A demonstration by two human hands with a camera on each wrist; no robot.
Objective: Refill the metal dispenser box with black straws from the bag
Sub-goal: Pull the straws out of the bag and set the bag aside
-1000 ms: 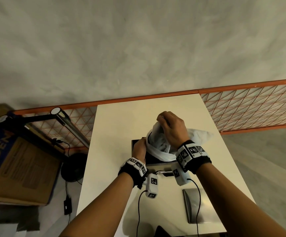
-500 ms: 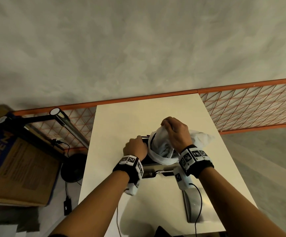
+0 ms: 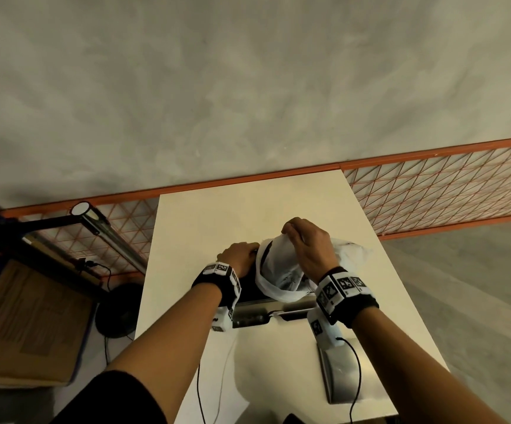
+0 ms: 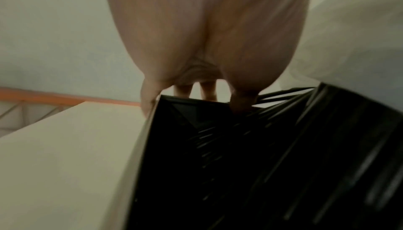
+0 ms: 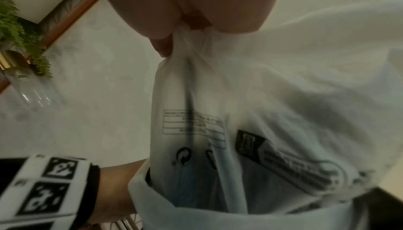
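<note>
A: The white plastic bag [image 3: 278, 270] is pinched by the right hand [image 3: 307, 249] over the metal dispenser box [image 3: 266, 312]; its rim is gripped by the left hand [image 3: 237, 258].

B: The black straws [image 4: 283, 147] are piled crookedly; if the bag is jerked, some could be spilled onto the table [image 3: 217, 215].

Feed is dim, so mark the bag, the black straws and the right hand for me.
bag [image 3: 274, 272], head view, crumpled white side.
black straws [image 4: 305, 147], left wrist view, middle of bundle.
right hand [image 3: 307, 246], head view, back of hand.
</note>
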